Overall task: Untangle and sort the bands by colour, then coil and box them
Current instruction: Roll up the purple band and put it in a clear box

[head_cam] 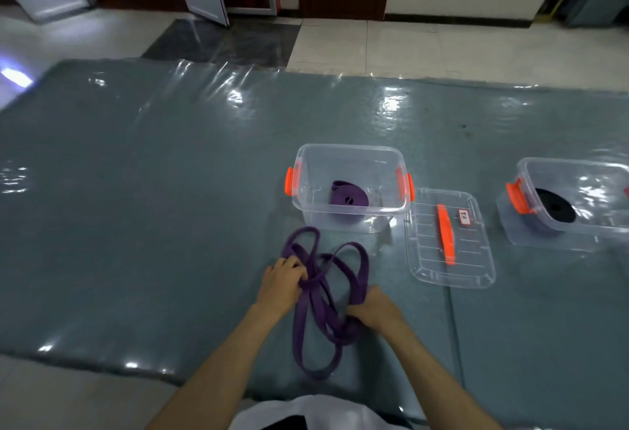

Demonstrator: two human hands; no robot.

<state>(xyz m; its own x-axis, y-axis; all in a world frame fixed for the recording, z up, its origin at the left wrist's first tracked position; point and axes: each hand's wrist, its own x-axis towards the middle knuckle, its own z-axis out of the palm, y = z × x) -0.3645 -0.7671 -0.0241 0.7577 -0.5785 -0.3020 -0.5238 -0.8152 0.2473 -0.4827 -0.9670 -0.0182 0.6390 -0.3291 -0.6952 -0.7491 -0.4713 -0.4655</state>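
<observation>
A tangle of flat purple rubber bands (pixel 320 297) lies on the glossy grey-green floor mat (pixel 136 208) between the two hands. The left hand (pixel 284 280) has its fingers curled round a bunch of strands where several loops cross; the right hand (pixel 376 309) grips the tangle's near-right side, fingers closed on it.

The bands look soft, limp and light, likely stretchy and a little grippy, so strands should drag on each other rather than slide. Taking hold of a single flat strand near a crossing and easing it out seems wiser than tugging, which could tighten the knot.

Beyond the hands stands a clear plastic box with orange latches (pixel 350 184) holding a coiled purple band (pixel 349 197). Right of them lies a clear lid with an orange handle (pixel 449 239), and further right a second clear box (pixel 571 205) with a black coil (pixel 554 208).
</observation>
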